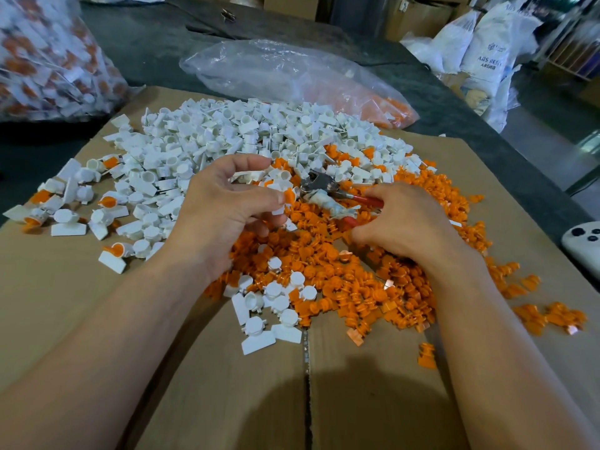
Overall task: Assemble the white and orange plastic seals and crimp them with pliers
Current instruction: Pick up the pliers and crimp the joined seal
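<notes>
A heap of white seal bodies (246, 138) covers the far half of the flattened cardboard (65, 303). Beside it, on the near right, spreads a heap of orange inserts (357, 287). My left hand (227, 216) pinches a white seal with an orange insert (287, 198) between thumb and fingers. My right hand (406, 222) grips the red handles of the pliers (321, 190). Their metal jaws point left, close to the held seal. Several assembled white-and-orange seals (110, 203) lie at the left.
A large clear bag of finished seals (48, 60) stands at the far left. A clear plastic bag with orange parts (292, 79) lies behind the heaps. A white controller (584, 245) sits at the right edge. Boxes and white sacks (480, 43) stand in the background.
</notes>
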A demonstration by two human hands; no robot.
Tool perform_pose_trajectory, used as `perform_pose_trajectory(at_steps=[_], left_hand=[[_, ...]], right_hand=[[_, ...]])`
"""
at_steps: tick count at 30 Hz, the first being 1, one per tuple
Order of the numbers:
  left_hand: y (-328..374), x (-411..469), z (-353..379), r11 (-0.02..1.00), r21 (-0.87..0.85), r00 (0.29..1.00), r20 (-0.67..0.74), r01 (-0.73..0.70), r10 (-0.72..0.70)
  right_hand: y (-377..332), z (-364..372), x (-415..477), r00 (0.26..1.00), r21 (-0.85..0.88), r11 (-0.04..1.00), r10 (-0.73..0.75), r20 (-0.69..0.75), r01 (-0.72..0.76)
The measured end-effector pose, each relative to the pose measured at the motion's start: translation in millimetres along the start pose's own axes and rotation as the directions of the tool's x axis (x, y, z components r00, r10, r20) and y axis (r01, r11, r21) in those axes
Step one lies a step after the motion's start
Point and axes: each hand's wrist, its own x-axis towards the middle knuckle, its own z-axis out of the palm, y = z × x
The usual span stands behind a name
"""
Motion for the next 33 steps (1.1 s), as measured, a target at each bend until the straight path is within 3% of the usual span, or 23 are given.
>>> perform_pose_trajectory(at_steps=[7, 11, 16, 26, 33], left_hand=[[-2, 3, -1, 0.997, -0.075, 0.999, 0.007, -0.032, 0.033], [-4, 4, 0, 0.992, -0.107, 0.998, -0.016, -0.067, 0.066], [-5, 4, 1, 0.986, -0.107, 0.991, -0.059, -0.127, 0.121], [-3, 4, 0, 0.953, -0.167, 0.955, -0.196, -0.254, 0.221], [-3, 5, 1, 0.95, -0.144, 0.945, -0.216, -0.279, 0.245]], right_hand=[[1, -7, -2, 0.996, 0.117, 0.993, -0.017, -0.092, 0.028], [-1, -6, -2, 0.971, 0.14, 0.986, -0.052, -0.232, 0.087], [-6, -6, -5, 0.931, 0.016, 0.99, -0.126, -0.342, 0.139], [-22, 5, -10, 0.936, 0.101, 0.946, -0.284, -0.207, 0.309], [-24, 5, -11, 0.94, 0.135, 0.938, -0.297, -0.168, 0.32]])
